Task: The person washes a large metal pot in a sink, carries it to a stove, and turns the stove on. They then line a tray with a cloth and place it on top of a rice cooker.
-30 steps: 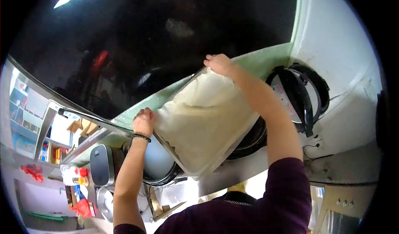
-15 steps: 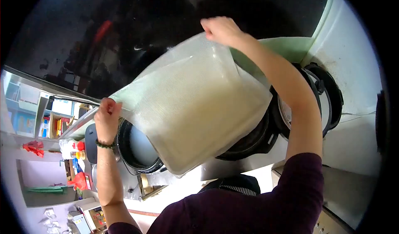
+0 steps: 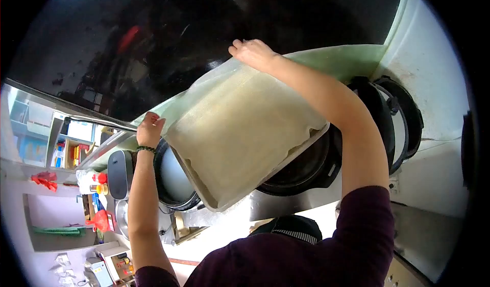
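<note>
Head view showed a person holding a shallow metal tray (image 3: 306,140) lined with a pale mesh cloth (image 3: 245,134). The tray hung just above the open cooker (image 3: 171,177), covering that cooker's right side and reaching across to the dark cooker (image 3: 306,172) beside it.

The left hand (image 3: 149,130) was closed in a narrow pinch on the cloth's corner, up and to the left of the open cooker. The right hand (image 3: 252,52) lay well beyond the open cooker, at the tray's far corner, with its fingers curled over the cloth's edge. Whether either hand also gripped the tray's rim could not be told.

I judged the step in hand to be seating the cloth flat inside the tray. The cloth already covered the floor and lapped past the far rim. The next move probably called for an even pull at both held corners, so the slack along the rim nearest the open cooker settled without creases.

The tray's long axis ran from over the open cooker up and away to the right, toward the dark cooker. Its open face was tipped toward the person, with the corner nearest them lowest.
</note>
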`<state>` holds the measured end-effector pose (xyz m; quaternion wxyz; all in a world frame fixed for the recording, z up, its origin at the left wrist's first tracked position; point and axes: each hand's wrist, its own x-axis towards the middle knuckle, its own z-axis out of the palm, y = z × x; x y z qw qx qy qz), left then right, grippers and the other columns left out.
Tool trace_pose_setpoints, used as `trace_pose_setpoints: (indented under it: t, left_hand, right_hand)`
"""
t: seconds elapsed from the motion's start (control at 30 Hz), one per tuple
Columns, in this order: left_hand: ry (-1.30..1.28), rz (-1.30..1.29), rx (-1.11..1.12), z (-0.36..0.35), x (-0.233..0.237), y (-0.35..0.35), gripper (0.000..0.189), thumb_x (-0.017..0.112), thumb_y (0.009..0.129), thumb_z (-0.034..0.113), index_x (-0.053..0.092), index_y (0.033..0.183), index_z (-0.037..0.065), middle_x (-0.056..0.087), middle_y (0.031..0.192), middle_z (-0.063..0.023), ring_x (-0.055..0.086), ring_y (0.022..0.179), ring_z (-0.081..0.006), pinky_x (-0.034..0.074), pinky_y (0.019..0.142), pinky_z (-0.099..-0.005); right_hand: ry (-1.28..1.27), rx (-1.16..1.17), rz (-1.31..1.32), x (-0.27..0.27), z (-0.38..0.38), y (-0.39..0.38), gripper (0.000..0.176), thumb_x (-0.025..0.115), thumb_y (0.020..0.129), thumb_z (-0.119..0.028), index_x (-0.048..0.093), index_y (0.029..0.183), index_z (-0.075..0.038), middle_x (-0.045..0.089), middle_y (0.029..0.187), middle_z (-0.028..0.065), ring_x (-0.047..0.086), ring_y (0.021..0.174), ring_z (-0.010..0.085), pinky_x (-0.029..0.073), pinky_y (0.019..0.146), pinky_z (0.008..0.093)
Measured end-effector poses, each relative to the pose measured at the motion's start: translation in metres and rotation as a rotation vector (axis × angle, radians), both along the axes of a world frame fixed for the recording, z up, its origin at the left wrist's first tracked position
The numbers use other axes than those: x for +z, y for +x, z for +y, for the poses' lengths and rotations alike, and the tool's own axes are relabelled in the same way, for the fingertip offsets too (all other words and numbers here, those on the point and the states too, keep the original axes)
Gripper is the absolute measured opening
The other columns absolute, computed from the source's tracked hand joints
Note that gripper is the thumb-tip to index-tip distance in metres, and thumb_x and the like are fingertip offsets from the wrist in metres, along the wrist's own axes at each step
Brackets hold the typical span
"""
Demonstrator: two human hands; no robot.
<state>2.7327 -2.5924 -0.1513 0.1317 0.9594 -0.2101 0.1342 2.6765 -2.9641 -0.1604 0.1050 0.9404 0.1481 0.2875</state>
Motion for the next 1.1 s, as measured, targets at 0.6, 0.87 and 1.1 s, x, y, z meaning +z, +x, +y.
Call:
trace_pose_setpoints:
  t: [0.6, 0.87, 1.1]
  left_hand:
    - [0.074, 0.413, -0.776, -0.052, 0.011, -0.235, 0.046, 0.069, 0.066, 0.023, 0.053, 0.104, 0.002, 0.058, 0.095, -0.0136, 0.057, 0.083, -0.0288, 0.046, 0.070, -0.0345]
    - [0.112, 0.300, -0.653, -0.055, -0.024, -0.245, 0.029, 0.058, 0.076, 0.021, 0.055, 0.099, 0.003, 0.059, 0.091, -0.0113, 0.056, 0.081, -0.0271, 0.046, 0.065, -0.0355]
    - [0.159, 0.157, -0.580, -0.058, -0.013, -0.254, 0.017, 0.061, 0.073, 0.019, 0.058, 0.084, 0.007, 0.059, 0.074, -0.0085, 0.057, 0.064, -0.0254, 0.046, 0.057, -0.0331]
  right_hand:
    - [0.252, 0.231, 1.300, 0.035, -0.024, -0.156, 0.038, 0.063, 0.068, -0.028, 0.056, 0.097, -0.003, 0.058, 0.095, 0.0115, 0.056, 0.087, 0.0235, 0.042, 0.081, 0.0384]
    - [0.088, 0.294, 0.933, -0.011, -0.035, -0.210, 0.051, 0.061, 0.071, -0.033, 0.049, 0.108, -0.001, 0.051, 0.107, 0.0130, 0.046, 0.106, 0.0241, 0.009, 0.102, 0.0493]
    - [0.111, 0.243, 0.885, -0.005, -0.034, -0.211, 0.026, 0.065, 0.062, -0.031, 0.063, 0.076, -0.009, 0.058, 0.070, 0.0074, 0.055, 0.074, 0.0230, 0.029, 0.082, 0.0358]
